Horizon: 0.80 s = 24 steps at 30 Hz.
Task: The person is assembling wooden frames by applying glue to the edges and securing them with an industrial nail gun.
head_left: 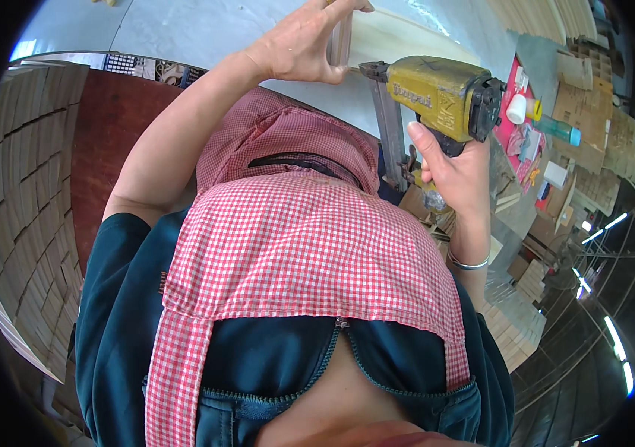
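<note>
At the worktable's (176, 30) near edge, my left hand (299, 45) spans the end of a pale wooden piece (340, 41), thumb on the near side and fingers over the far side. A long pale board (407, 37) extends to the right from that end piece. My right hand (455, 167) is wrapped around the handle of a yellow and black nail gun (437, 86), which lies level. Its dark nose is close to the near right corner of the end piece; whether they touch, I cannot tell. The gun's long metal magazine (390, 134) points down toward me.
Stacked wooden strips (27, 201) rise at the left beside a red-brown panel (109, 141). To the right lie a white bottle (516, 109), a green bottle with a blue cap (558, 130) and cardboard boxes (582, 112). More thin boards (530, 16) are piled at the far right.
</note>
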{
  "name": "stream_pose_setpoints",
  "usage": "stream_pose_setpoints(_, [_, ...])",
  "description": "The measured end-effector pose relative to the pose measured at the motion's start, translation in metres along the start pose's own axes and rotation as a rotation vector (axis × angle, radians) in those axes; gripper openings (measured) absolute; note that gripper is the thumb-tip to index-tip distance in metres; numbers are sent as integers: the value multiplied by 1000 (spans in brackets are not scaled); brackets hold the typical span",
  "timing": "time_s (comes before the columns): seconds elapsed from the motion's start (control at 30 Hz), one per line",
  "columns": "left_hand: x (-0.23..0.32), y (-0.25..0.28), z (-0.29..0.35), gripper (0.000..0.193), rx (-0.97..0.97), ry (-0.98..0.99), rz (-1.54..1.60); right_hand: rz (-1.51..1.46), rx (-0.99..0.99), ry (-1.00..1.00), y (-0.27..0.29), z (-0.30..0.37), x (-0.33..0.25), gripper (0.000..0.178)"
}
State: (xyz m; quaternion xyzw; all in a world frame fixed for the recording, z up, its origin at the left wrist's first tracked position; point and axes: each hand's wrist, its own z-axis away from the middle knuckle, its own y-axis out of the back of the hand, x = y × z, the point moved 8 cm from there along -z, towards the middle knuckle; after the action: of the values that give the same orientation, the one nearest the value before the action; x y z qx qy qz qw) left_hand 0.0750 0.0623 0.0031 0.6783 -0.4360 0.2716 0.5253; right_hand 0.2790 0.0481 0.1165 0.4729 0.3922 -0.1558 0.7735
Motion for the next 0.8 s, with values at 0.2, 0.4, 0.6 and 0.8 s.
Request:
stream_pose_setpoints(0.2, [-4, 1, 3, 92, 25, -19, 38, -31, 22, -163, -12, 6, 0, 20])
stream_pose_setpoints(0.4, [-5, 1, 7, 102, 96, -66, 92, -100, 63, -168, -13, 8, 0, 20])
stream_pose_setpoints(0.6, [-7, 1, 13, 112, 168, -78, 95, -9, 46, -166, -8, -13, -15, 20])
stream_pose_setpoints(0.8, [-12, 1, 19, 114, 205, -26, 107, 54, 19, -100, -9, -30, -18, 21])
